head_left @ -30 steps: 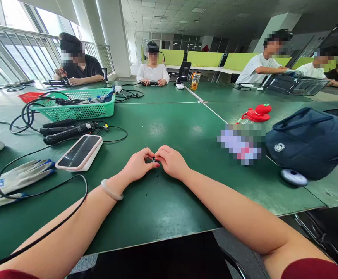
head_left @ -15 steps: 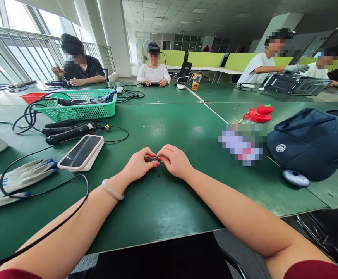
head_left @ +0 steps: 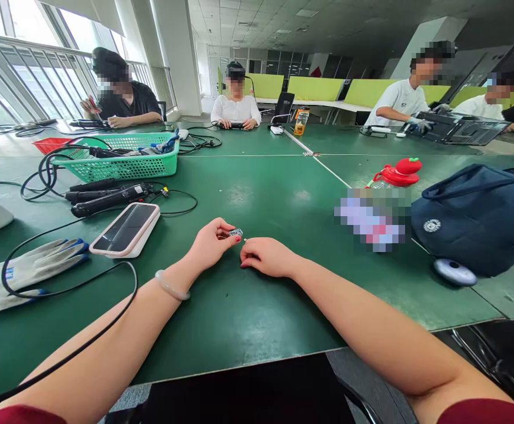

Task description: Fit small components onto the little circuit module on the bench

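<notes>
Between the thumb and fingertips of my left hand is a small shiny metallic-looking piece, too small to tell its kind. The hand is closed on it just above the green table. My right hand rests on the tabletop to the right, its fingers curled inward and the thumb tucked beneath. What those fingers hold, if anything, is hidden. A tiny pale speck shows by its knuckles.
To the left are a phone, work gloves, a black cable, black handled tools and a green basket. On the right stand a red-lidded bottle and a navy bag. Several people sit around the table.
My right hand has come away from the small piece, moving down and turning palm-down onto the table. The left hand keeps hold of the piece, which now shows more clearly.
</notes>
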A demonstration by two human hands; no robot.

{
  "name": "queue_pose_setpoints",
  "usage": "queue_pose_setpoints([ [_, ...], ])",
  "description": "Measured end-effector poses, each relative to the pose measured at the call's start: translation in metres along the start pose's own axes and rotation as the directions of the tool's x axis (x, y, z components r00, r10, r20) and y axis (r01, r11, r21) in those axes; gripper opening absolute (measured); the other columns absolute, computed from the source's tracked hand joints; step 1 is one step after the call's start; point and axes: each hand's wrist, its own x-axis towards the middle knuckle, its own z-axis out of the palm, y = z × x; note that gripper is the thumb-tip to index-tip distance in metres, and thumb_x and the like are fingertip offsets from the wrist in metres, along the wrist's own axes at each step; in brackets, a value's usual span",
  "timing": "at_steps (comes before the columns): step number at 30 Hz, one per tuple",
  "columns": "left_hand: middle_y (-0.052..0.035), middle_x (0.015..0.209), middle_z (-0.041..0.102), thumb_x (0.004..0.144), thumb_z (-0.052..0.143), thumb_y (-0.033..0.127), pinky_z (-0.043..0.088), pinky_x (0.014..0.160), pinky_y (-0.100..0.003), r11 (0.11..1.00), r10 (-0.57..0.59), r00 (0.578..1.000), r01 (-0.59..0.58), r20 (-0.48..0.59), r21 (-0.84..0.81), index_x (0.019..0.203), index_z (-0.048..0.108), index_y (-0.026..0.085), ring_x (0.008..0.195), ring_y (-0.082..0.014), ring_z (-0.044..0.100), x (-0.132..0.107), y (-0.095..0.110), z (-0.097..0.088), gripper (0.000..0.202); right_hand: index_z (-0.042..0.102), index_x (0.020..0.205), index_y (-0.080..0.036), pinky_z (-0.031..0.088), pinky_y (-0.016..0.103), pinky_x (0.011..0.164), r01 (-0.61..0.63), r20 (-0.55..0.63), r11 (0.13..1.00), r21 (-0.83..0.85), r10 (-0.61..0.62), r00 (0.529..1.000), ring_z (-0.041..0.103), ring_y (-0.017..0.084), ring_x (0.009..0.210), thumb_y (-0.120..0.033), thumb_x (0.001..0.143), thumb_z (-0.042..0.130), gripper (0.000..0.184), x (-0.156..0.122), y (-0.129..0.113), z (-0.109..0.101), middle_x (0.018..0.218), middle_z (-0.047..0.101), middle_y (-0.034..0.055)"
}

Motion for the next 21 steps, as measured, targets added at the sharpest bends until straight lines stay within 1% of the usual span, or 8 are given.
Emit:
queue_pose_setpoints([
  [1, -0.0034, 0.081, 0.069, 0.064, 0.074, 0.036, 0.047, 0.072, -0.033, 1.0, 0.0, 1.0, 0.0, -0.001, 0.018, 0.082, 0.053, 0.018, 0.074, -0.0166, 0.063, 0.0, 0.0, 0.0, 0.033, 0.063, 0.076, -0.018, 0.041, 0.024, 0.068, -0.004, -0.045, 1.0, 0.007, 0.004, 0.999, 0.053, 0.012, 0.071, -0.018, 0.082, 0.063, 0.006, 0.0, 0.001, 0.0, 0.076, 0.061, 0.0001],
  [3, -0.0028, 0.079, 0.068, 0.063, 0.075, 0.035, 0.047, 0.07, -0.032, 0.999, 0.0, 1.0, 0.0, -0.002, 0.035, 0.081, 0.052, 0.018, 0.071, -0.0158, 0.062, -0.001, 0.001, 0.0, 0.033, 0.063, 0.076, -0.018, 0.041, 0.024, 0.068, -0.03, -0.183, 0.999, 0.037, 0.036, 0.982, 0.053, 0.012, 0.07, -0.017, 0.083, 0.062, 0.007, 0.0, 0.001, -0.003, 0.076, 0.061, -0.0001],
  [6, -0.0024, 0.077, 0.068, 0.061, 0.076, 0.034, 0.047, 0.066, -0.03, 0.999, 0.0, 1.0, 0.0, 0.011, 0.034, 0.079, 0.052, 0.018, 0.068, -0.0149, 0.062, -0.002, 0.006, 0.001, 0.034, 0.063, 0.077, -0.019, 0.043, 0.025, 0.069, -0.07, -0.406, 0.996, 0.058, 0.087, 0.91, 0.055, 0.012, 0.07, -0.016, 0.085, 0.059, 0.009, -0.001, 0.002, -0.009, 0.075, 0.063, 0.0002],
  [8, -0.0026, 0.078, 0.068, 0.06, 0.076, 0.034, 0.048, 0.064, -0.029, 0.999, -0.001, 1.0, 0.0, 0.024, 0.039, 0.078, 0.051, 0.018, 0.067, -0.0146, 0.062, -0.003, 0.008, 0.002, 0.034, 0.063, 0.079, -0.02, 0.044, 0.026, 0.071, -0.06, -0.495, 0.998, 0.021, 0.062, 0.866, 0.056, 0.013, 0.073, -0.017, 0.086, 0.057, 0.01, -0.002, 0.002, -0.011, 0.078, 0.065, 0.0014],
  [9, -0.0027, 0.078, 0.069, 0.06, 0.076, 0.034, 0.048, 0.064, -0.028, 0.999, -0.001, 1.0, 0.0, 0.029, 0.045, 0.077, 0.052, 0.018, 0.067, -0.0145, 0.062, -0.004, 0.009, 0.002, 0.034, 0.063, 0.079, -0.02, 0.045, 0.027, 0.072, -0.042, -0.518, 0.999, -0.007, 0.032, 0.855, 0.057, 0.014, 0.075, -0.018, 0.087, 0.056, 0.01, -0.003, 0.001, -0.01, 0.08, 0.066, 0.0021],
  [13, -0.0019, 0.074, 0.068, 0.059, 0.076, 0.034, 0.048, 0.061, -0.028, 0.997, 0.009, 0.999, -0.012, 0.033, 0.081, 0.074, 0.052, 0.018, 0.064, -0.0137, 0.061, -0.006, 0.013, 0.002, 0.033, 0.062, 0.087, -0.02, 0.046, 0.028, 0.076, 0.039, -0.51, 0.996, -0.076, -0.073, 0.857, 0.058, 0.016, 0.084, -0.018, 0.087, 0.054, 0.009, -0.004, 0.0, -0.006, 0.089, 0.067, 0.0037],
  [18, -0.0001, 0.07, 0.066, 0.058, 0.076, 0.035, 0.048, 0.061, -0.028, 0.998, 0.017, 0.998, -0.02, 0.056, 0.064, 0.071, 0.052, 0.018, 0.063, -0.014, 0.061, -0.009, 0.019, 0.003, 0.032, 0.062, 0.093, -0.022, 0.047, 0.03, 0.08, 0.031, -0.455, 0.995, -0.1, -0.073, 0.887, 0.058, 0.017, 0.087, -0.016, 0.088, 0.049, 0.015, -0.004, -0.001, -0.004, 0.092, 0.067, 0.004],
  [21, -0.0001, 0.069, 0.066, 0.058, 0.077, 0.036, 0.049, 0.061, -0.028, 0.998, 0.016, 0.999, -0.019, 0.052, 0.055, 0.07, 0.052, 0.019, 0.064, -0.0148, 0.062, -0.01, 0.02, 0.003, 0.033, 0.062, 0.096, -0.022, 0.047, 0.032, 0.081, 0.026, -0.446, 0.994, -0.108, -0.072, 0.892, 0.057, 0.017, 0.087, -0.018, 0.09, 0.047, 0.016, -0.005, -0.002, -0.005, 0.093, 0.067, 0.0049],
])
